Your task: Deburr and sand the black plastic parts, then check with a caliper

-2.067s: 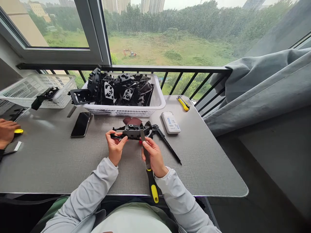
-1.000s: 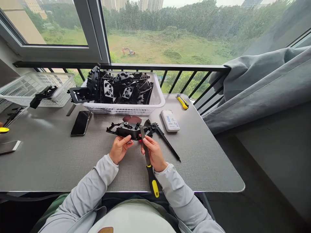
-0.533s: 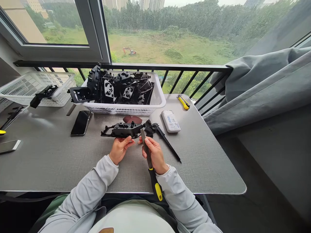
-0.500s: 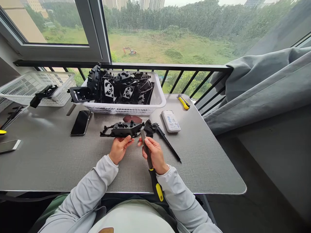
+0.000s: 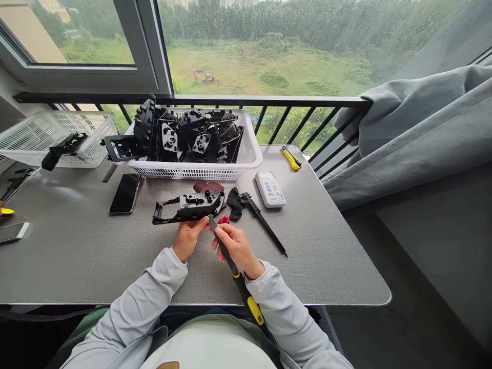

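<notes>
Both forearms on the table edge, elbows out, wrists angled in. 2 hands, both the person's own.

Left hand (image 5: pixel 187 239): fingers curled, pinching the front edge of a black plastic part (image 5: pixel 188 208). The part sits just above the hand, at table centre, and looks to be resting on the table.

Right hand (image 5: pixel 238 248): closed in a fist around a file (image 5: pixel 222 245), yellow-black handle pointing down-right, tip angled up-left, near the part and just beside the left hand.

Around them: 3 small red bits (image 5: pixel 224 219) just right of the part, 1 dark red sheet (image 5: pixel 208 186) behind it, 1 black strip (image 5: pixel 262 221) to the right.

Further out: 2 white baskets (image 5: pixel 184 173), 1 full of black parts; 2 phones (image 5: pixel 125 193); 1 white box (image 5: pixel 270 189); 1 yellow cutter (image 5: pixel 291 158).
</notes>
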`<state>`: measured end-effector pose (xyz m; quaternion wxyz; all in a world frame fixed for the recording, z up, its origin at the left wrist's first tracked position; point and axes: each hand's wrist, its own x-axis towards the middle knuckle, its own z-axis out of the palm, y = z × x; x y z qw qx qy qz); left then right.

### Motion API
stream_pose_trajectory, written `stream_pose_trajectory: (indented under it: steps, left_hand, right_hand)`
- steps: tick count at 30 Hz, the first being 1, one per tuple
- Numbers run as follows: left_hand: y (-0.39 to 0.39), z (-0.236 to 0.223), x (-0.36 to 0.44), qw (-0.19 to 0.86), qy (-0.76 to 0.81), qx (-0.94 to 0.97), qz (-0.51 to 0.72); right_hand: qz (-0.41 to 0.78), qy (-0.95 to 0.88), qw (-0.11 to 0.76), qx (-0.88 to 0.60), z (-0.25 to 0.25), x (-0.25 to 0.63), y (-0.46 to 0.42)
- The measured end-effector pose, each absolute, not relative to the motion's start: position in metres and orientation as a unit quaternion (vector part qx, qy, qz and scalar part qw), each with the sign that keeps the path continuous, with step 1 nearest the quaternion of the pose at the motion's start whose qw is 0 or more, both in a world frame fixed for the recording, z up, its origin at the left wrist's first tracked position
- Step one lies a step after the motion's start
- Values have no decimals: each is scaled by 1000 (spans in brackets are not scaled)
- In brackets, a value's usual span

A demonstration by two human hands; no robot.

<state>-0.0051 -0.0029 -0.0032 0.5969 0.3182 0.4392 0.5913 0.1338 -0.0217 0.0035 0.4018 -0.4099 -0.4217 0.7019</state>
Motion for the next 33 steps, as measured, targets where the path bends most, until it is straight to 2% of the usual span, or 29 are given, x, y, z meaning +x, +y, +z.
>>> stream_pose_trajectory:
  steps: [8,15,18,33]
  left_hand:
    - [1,1,-8,594,440,278,613]
    - [1,3,-10,621,432,269,596]
    - [1,3,-10,624,429,266,597]
    - [-1,10,-8,661,424,269,558]
  right_hand:
    - [708,-433,387,-402,2,133,-23]
    - [662,-368,495,-426,7,137,-20]
    - [648,-339,516,-445,6,140,-17]
    - [679,-355,474,-434,6,137,-20]
